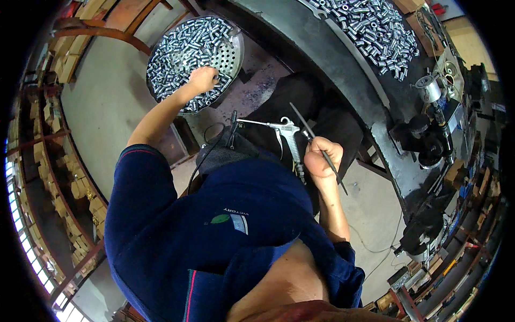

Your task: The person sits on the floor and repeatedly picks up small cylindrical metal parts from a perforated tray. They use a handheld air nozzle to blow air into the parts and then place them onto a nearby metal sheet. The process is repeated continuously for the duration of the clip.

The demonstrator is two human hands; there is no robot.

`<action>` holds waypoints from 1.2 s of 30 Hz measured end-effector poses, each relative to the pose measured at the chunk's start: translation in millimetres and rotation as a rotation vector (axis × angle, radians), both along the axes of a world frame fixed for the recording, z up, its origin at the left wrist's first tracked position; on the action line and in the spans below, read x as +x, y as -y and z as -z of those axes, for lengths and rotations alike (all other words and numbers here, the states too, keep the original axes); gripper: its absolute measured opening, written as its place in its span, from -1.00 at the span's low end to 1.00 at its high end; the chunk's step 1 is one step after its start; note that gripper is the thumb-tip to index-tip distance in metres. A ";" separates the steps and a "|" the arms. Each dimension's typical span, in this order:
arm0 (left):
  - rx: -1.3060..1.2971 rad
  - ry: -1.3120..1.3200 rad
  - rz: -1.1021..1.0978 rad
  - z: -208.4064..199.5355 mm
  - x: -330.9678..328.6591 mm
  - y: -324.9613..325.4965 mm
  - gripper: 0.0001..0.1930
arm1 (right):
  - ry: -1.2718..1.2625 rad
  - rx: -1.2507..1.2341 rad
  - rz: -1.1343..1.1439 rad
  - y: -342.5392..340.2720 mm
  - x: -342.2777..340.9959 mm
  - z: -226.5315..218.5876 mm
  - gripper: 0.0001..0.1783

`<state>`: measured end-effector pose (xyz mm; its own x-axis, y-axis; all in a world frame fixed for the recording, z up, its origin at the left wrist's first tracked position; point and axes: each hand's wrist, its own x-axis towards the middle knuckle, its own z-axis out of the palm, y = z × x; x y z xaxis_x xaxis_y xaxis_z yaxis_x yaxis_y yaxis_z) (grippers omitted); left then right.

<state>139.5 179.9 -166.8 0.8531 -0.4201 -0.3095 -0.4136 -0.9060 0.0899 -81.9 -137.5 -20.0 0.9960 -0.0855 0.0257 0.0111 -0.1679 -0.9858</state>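
Sleeves (182, 51) fill the pan (232, 51) on the floor to my left, and my left hand (203, 79) closes on some there. My right hand (321, 156) grips a thin rod (316, 146) beside the air gun (285, 134) over my lap.

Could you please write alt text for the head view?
Seen from above, a seated person's left hand reaches into a perforated metal pan of small silver cylinders, while the right hand holds a thin dark rod beside a metal air blow gun.
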 end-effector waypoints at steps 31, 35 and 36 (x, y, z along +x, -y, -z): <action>-0.886 -0.272 0.683 -181.3 -86.1 152.8 -0.72 | 0.103 -0.133 -0.214 7.1 27.3 -11.0 -0.79; -1.034 -0.569 0.607 -177.6 -78.3 161.6 -0.74 | 0.163 -0.131 -0.177 10.9 25.0 -3.9 -0.82; -1.033 -0.808 0.390 -178.3 -82.6 161.2 -0.78 | 0.194 -0.125 -0.147 10.4 24.9 -5.0 -0.82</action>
<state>56.9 18.7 11.6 0.3605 -0.9307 -0.0617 -0.1345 -0.1173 0.9839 -57.0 -147.9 -15.0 0.9729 0.0759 0.2186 0.2311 -0.2704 -0.9346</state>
